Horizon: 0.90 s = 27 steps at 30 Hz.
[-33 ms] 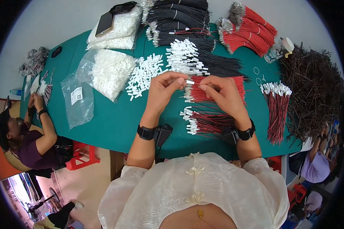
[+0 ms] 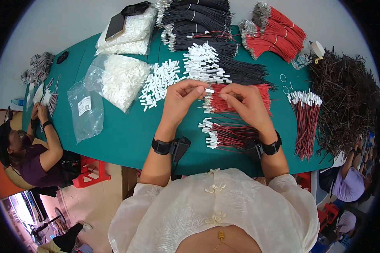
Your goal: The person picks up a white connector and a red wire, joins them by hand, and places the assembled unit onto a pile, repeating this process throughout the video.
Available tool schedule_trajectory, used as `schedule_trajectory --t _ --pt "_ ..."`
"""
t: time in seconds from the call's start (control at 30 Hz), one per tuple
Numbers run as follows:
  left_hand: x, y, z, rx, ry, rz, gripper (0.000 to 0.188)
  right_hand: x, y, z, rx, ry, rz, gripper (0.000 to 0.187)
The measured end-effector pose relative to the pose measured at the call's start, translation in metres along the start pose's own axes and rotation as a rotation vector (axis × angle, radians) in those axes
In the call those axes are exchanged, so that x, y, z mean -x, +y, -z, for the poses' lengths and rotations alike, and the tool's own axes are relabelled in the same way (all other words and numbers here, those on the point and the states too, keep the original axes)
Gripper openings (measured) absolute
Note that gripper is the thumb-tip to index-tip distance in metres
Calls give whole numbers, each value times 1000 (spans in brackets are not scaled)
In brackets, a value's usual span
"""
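My left hand [image 2: 180, 100] pinches a small white plastic connector housing [image 2: 209, 90] between thumb and forefinger. Just to its right, my right hand [image 2: 245, 102] is closed in a pinch on what looks like a thin wire; the fingers mostly hide it. Below both hands lies a bundle of red wires with bare metal terminals [image 2: 215, 104]. Nearer to me is a pile of wires fitted with white housings [image 2: 212, 133]. Loose white housings [image 2: 161, 80] are spread left of my left hand.
Bags of white housings [image 2: 123, 80] stand at the left, beside an empty clear bag [image 2: 85, 111]. Black wire bundles [image 2: 194, 27] and red ones [image 2: 274, 36] lie at the back. A finished-looking bundle [image 2: 306, 122] and a dark wire heap [image 2: 346, 97] sit right. A co-worker [image 2: 36, 156] works at the far left.
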<state>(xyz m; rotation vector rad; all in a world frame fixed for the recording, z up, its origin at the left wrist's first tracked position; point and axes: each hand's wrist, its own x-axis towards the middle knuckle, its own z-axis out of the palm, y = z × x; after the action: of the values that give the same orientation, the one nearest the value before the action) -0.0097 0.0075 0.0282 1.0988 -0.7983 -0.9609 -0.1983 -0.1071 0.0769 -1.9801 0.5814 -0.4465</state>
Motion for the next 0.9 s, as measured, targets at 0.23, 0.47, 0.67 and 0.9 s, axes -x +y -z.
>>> schedule_trajectory --t 0.23,0.47,0.67,0.9 --pt "3 5 -4 1 -33 -8 16 0 1 -5 -47 25 11 11" --pt "1 0 -2 3 -13 -26 16 1 -3 -1 22 -19 -13 12" --pt "-6 -19 11 -24 140 32 15 6 6 7 309 -242 86 16" --pt "-12 -32 8 -197 149 -27 14 -35 71 17 683 154 135 12"
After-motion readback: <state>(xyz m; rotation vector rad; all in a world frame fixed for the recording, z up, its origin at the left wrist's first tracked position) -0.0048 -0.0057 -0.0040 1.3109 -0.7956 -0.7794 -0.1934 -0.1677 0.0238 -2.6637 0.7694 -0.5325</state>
